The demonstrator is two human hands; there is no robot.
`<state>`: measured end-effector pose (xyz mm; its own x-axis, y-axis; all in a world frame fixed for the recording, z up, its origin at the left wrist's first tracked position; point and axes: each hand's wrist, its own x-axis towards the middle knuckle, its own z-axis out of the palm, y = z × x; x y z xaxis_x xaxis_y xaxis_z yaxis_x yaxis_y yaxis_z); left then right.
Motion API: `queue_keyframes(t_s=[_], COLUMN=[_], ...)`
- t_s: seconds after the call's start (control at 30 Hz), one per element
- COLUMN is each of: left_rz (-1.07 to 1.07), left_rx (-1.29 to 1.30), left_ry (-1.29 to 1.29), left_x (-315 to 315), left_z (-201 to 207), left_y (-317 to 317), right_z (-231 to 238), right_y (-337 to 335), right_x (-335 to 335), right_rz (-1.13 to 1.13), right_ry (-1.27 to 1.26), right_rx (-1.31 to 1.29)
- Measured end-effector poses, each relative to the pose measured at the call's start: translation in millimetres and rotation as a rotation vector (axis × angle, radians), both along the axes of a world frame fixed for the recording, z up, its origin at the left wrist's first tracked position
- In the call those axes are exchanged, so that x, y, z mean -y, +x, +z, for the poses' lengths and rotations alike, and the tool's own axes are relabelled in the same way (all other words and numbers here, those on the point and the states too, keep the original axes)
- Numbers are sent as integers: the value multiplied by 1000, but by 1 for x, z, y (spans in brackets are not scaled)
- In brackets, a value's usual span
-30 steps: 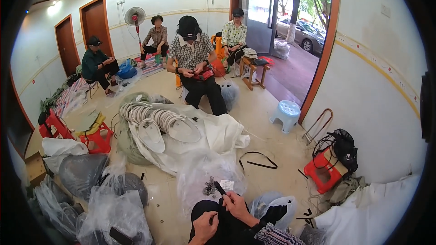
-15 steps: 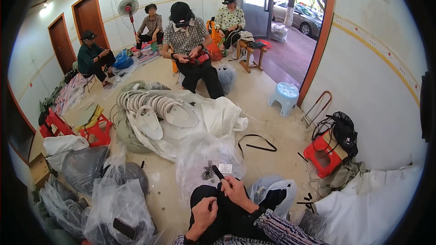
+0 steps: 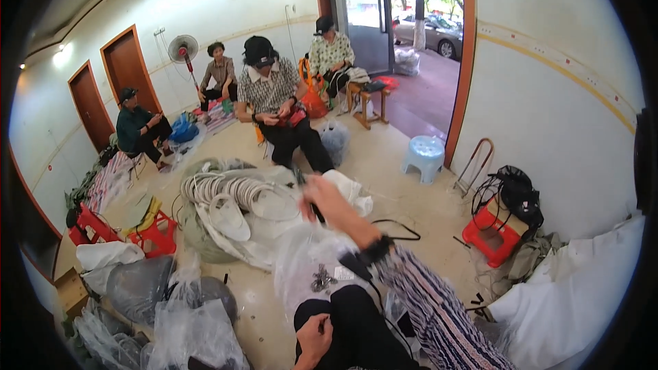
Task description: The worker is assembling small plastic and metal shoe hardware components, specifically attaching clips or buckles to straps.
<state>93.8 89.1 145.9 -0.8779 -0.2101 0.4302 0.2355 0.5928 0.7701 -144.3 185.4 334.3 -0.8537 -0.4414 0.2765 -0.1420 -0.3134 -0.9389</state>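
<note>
My right hand [image 3: 325,200] is stretched forward and raised above the white sacking, smeared by motion. It is closed round a narrow black strip [image 3: 299,177], whose ends show above and below the fingers. My left hand [image 3: 314,337] rests at my left knee, fingers curled in a pinch; whatever is in them is too small to make out. Just beyond my knees, small dark metal pieces [image 3: 322,278] lie in a heap on a clear plastic bag [image 3: 291,277]. A white label [image 3: 345,273] is beside them, partly covered by my sleeve.
Coiled pale cord with flat white pieces [image 3: 229,216] lies on white sacking ahead. Stuffed plastic bags [image 3: 140,291] crowd the left. A red stool [image 3: 492,236] and a blue stool [image 3: 425,157] stand at right. Several people sit farther back, the nearest a co-worker in a checked shirt [image 3: 271,89].
My right hand has swung up and forward from above my knees, carrying the black strip. My left hand stays near my knee. The view has shifted slightly.
</note>
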Motion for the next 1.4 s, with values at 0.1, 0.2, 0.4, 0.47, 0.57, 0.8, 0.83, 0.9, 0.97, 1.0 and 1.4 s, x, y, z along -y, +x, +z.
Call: queue_keyframes(t_s=[0.1, 0.2, 0.4, 0.47, 0.57, 0.8, 0.83, 0.9, 0.97, 1.0, 1.4], left_rz=[4, -54, -41, -34, -38, -59, -80, -99, -95, -90, -700], left_rx=[-93, -37, 63, 40, 38, 165, 212, 261, 289, 293, 482], left_ry=[-17, -22, 27, 17, 136, 404, 404, 407, 422, 424, 508], left_x=[-11, -6, -6, -7, -6, -4, -4, -4, -5, -6, -21], left_z=[9, 15, -1, 1, -13, -2, 0, 3, 7, 12, 37], left_y=[2, 0, -5, -5, -6, -8, -7, -7, -9, -12, -86], right_z=[-93, -154, -193, -190, -190, -201, -201, -202, -202, -200, -182], right_y=[53, 115, 150, 151, 156, 141, 141, 144, 146, 147, 168], right_x=[-39, -64, -62, -61, -61, -67, -68, -68, -68, -67, -83], right_rz=[76, 53, -185, -264, -256, -58, -56, -45, -35, -16, -351], right_ry=[328, 334, 255, 231, 245, 218, 246, 251, 257, 218, 106], right_rx=[151, 405, 372, 368, 313, 376, 371, 366, 360, 383, 494])
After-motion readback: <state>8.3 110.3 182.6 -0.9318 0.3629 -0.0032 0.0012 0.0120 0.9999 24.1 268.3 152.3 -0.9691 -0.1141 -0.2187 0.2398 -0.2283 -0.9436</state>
